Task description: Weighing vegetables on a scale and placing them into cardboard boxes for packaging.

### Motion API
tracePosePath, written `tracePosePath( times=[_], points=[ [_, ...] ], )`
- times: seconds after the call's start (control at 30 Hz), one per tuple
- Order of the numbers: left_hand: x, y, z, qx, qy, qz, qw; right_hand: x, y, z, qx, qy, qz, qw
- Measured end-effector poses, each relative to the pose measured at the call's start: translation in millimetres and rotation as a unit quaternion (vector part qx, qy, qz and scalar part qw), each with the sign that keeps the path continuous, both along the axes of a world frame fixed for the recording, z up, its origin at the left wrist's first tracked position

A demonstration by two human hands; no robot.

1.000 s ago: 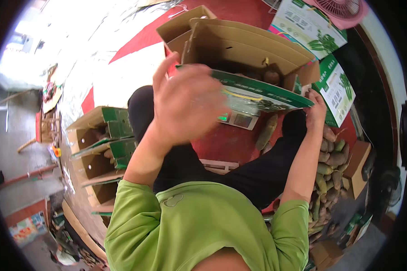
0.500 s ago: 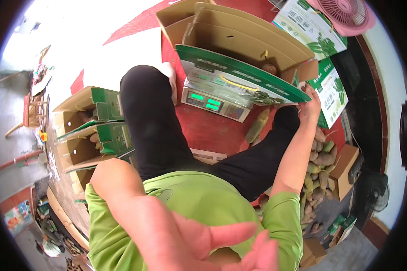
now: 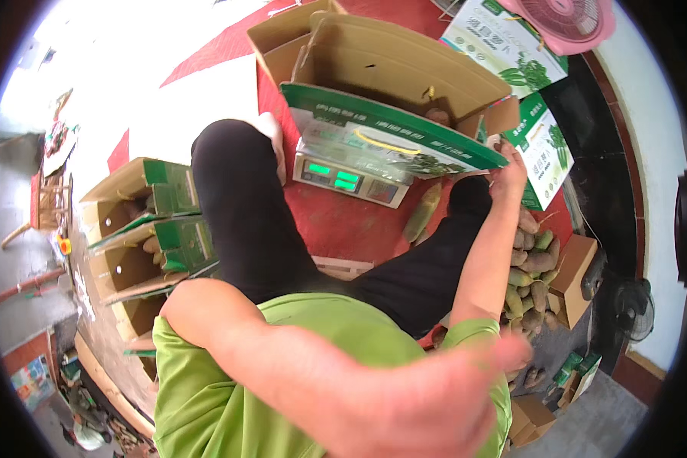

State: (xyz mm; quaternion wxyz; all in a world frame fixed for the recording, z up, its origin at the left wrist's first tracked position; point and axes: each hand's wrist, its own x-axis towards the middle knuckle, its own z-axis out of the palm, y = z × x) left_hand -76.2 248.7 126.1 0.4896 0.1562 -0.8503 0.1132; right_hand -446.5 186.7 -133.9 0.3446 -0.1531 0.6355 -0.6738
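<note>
My right hand [image 3: 507,172] grips the right edge of a tall open cardboard box [image 3: 404,57] with a green-and-white front and a yellow cord handle. The box rests on a digital scale [image 3: 351,182] with green lit displays. Inside, at its right end, lies a brown root vegetable [image 3: 437,116] with a pale stem. My left arm crosses in front of my green shirt. Motion smears my left hand [image 3: 450,393] at the lower right, so its fingers cannot be made out. A long green root vegetable [image 3: 422,212] lies between the scale and my right leg.
Several root vegetables [image 3: 538,263] are heaped at my right, beside a small brown carton [image 3: 576,282]. Opened boxes [image 3: 141,248] with vegetables stand at my left. Flat printed boxes [image 3: 546,149] and a pink fan [image 3: 569,19] are at the far right.
My left hand has swung rightward across my body, from palm showing to a blur. My right hand keeps its hold on the box edge. The whole view has shifted slightly.
</note>
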Motion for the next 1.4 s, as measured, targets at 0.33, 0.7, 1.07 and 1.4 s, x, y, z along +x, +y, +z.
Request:
tracePosePath(
  times=[0.33,0.7,1.07,1.4],
  points=[
    [23,-64,-137,0.288,-0.295,-0.102,0.906,19,3,1,0.081,0.119,-0.053,0.988],
    [20,-59,-187,0.365,-0.374,-0.088,0.848,14,-16,-42,-0.062,0.129,-0.087,0.986],
    [23,-55,-191,0.368,-0.394,-0.079,0.839,36,-8,-4,0.041,0.111,-0.084,0.989],
    [20,-53,-198,0.385,-0.405,-0.079,0.825,45,-11,-1,0.012,0.131,-0.103,0.986]
  ],
)
